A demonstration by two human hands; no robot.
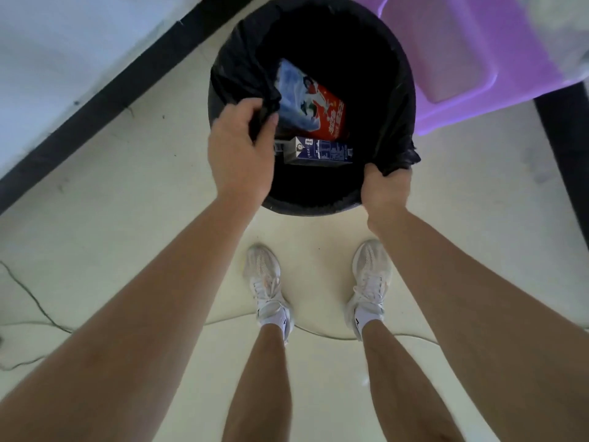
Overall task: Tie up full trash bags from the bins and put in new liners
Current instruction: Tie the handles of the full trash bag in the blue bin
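**Head view, looking down into a round black bin (pixel 306 209) on a pale floor (pixel 153 212).** The black trash bag (pixel 403 100) lines the bin, with its mouth folded over the rim. The left hand (pixel 239 148) has its fingers (pixel 270 124) curled round a gathered fold of film lifted off the rim. The right hand (pixel 384 193) grips a bunched flap of the same bag on the opposite side. Between the two sets of fingers, lower in the bag, lie a glossy red, white and blue packet (pixel 328 113) and a dark blue rectangular carton (pixel 322 153). Beyond the right fingers stands a smooth lilac plastic stool (pixel 471 52).

*Handling.* The film is thin, soft and faintly shiny, and it crumples wherever it is gripped. It is probably slippery, and the carton's stiff corners could tear it. The load looks light and the bag is far from packed. The best hold is judged to be the rim film, bunched thick at opposing points, so the mouth can be drawn together for knotting.
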